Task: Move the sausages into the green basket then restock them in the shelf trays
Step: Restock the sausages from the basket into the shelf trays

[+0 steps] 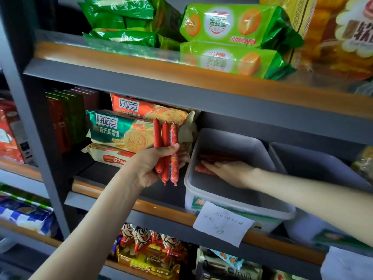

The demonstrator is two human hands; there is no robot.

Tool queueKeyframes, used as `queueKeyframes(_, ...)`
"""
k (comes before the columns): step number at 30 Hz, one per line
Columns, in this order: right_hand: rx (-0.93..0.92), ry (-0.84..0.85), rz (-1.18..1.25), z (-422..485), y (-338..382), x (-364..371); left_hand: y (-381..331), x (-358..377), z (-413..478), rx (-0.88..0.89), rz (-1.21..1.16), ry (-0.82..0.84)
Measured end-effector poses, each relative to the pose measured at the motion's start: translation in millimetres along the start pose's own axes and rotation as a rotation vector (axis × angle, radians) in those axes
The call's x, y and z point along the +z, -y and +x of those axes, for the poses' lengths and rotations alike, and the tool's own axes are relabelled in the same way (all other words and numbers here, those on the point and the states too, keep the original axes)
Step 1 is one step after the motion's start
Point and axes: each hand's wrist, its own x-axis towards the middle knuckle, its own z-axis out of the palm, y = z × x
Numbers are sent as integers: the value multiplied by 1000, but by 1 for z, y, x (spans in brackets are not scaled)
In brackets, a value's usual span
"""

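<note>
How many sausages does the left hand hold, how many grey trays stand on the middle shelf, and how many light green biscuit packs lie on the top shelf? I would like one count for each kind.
Sausages in the left hand: 3
Grey trays: 2
Light green biscuit packs: 2
Total: 7

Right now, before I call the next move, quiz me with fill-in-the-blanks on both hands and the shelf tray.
1. The left hand grips a bunch in which ____ red sausages show.
2. The right hand reaches into a grey ____, fingers flat on the loose sausages inside.
3. A handwritten paper note hangs at that container's ____ edge.
Missing words: three; tray; front.
</note>
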Motion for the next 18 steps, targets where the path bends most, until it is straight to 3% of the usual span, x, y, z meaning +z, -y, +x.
queueKeyframes(7, -8, -24, -270, 5, -4, 17, 6, -3, 1, 1, -49, 30)
queueKeyframes(12, -149, 131, -252, 20, -11, 19, 9, 1, 3, -11, -44, 66)
queueKeyframes(18, 11, 96, -173, 32, -21, 10, 10, 2, 2, -9, -55, 71)
